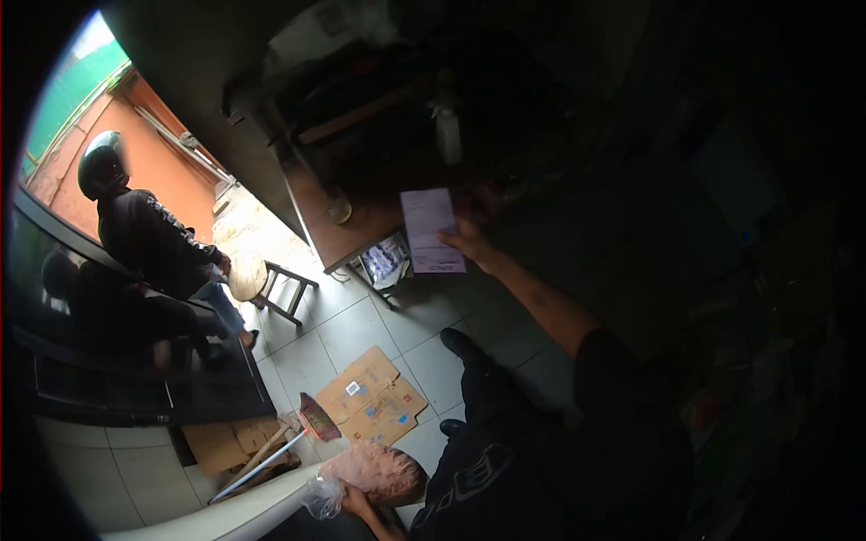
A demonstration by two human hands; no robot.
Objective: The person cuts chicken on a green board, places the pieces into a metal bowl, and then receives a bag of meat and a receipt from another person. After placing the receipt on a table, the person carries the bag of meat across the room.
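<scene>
A pale printed paper slip, perhaps a receipt, is pinched along its edge by my right hand, with that arm stretched out. Low in the head view, my left hand is closed at the gathered end of a clear plastic bag. The bag is bulky, with lumpy pinkish contents whose kind I cannot make out. Behind the slip stands a brown table, much of it in shadow.
A helmeted person is by the bright doorway, beside a wooden stool. Flattened cardboard and a broom lie on the tiled floor. A black glossy cabinet is at left; the right side is very dark.
</scene>
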